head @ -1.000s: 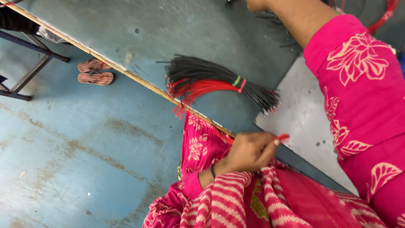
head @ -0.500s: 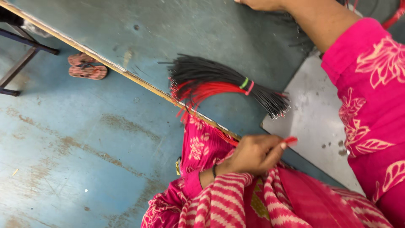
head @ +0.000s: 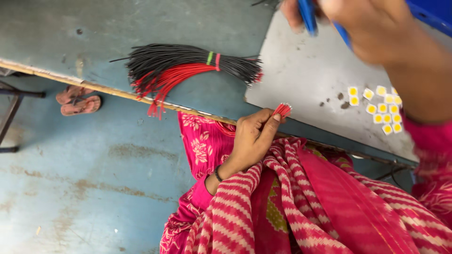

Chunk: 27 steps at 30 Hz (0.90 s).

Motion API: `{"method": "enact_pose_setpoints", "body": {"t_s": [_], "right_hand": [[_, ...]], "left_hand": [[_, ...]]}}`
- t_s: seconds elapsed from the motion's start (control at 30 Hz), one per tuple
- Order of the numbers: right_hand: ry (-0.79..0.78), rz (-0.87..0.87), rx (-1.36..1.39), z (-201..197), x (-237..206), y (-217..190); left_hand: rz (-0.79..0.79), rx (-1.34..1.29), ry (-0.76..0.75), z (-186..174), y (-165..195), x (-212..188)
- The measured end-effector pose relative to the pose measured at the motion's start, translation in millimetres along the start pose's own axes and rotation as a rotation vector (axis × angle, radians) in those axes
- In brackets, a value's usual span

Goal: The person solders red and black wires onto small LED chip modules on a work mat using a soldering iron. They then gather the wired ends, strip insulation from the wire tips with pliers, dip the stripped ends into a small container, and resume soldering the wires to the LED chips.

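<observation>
Left hand pinches a few red wires at the near desk edge — the wire bundle lies up and to its left.

The left hand (head: 252,138) is closed on a small clutch of short red wires (head: 282,109), tips up, just over the near edge of the desk (head: 141,28). Farther off and to the left, the bundle of black and red wires (head: 188,66) lies on the desk, long axis running left to right. This hand is the nearer to it. At the far right the right hand (head: 372,26) — blurred — grips a blue tool (head: 308,16) above a grey plate (head: 306,75) with small yellow squares (head: 379,108).
</observation>
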State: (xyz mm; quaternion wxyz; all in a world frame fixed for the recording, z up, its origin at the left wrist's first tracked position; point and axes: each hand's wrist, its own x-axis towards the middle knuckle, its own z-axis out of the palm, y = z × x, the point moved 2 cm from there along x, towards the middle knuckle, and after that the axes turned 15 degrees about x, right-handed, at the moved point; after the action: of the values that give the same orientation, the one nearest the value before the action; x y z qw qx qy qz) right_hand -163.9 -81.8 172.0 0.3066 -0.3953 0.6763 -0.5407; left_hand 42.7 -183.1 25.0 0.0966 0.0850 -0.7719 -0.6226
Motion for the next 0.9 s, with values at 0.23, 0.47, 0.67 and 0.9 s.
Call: {"method": "enact_pose_setpoints", "body": {"t_s": [0.23, 0.47, 0.67, 0.9], "right_hand": [[0.286, -0.067, 0.939, -1.3, -219.6, 69.5], [0.601, 0.117, 1.101, 46.2, -340.3, 143.9], [0.58, 0.24, 0.947, 54.2, -366.2, 141.6], [0.46, 0.214, 0.759, 54.9, -354.0, 148.3]], "left_hand": [[0.037, 0.062, -0.173, 61.1, 30.4, -11.8], [0.001, 0.08, -0.362, 126.9, 51.8, -13.0], [-0.045, 0.001, -0.403, 162.5, 60.0, -17.7], [-0.116, 0.029, -0.417, 160.5, 56.5, -19.6]]}}
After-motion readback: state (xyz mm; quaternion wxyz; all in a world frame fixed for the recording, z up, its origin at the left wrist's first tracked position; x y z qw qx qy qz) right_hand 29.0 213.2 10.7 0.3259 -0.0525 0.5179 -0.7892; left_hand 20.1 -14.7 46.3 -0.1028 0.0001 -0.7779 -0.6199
